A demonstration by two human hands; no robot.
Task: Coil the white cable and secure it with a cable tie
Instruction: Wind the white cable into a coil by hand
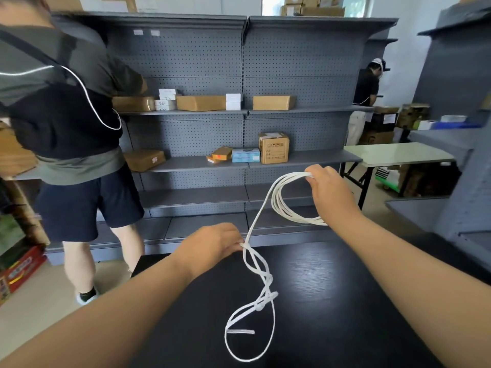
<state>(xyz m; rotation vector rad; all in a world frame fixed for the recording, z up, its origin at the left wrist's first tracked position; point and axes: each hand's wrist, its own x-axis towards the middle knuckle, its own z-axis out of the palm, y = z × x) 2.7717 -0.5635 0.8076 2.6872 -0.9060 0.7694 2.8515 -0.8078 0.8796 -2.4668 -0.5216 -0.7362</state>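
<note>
My right hand (330, 193) is raised above the far edge of the black table (332, 301) and grips several wound loops of the white cable (279, 205). One strand runs down from the loops to my left hand (212, 245), which pinches it just above the tabletop. Below that pinch the rest of the cable lies twisted and tangled on the table, ending in a wide loop near the front. A short white strip (240, 331), perhaps the cable tie, lies flat inside that loop.
Grey pegboard shelving (244, 160) with cardboard boxes stands right behind the table. A person in dark shorts (79, 203) stands close at the left, facing the shelves. Another person (365, 102) works at the back right, near a pale folding table (398, 152).
</note>
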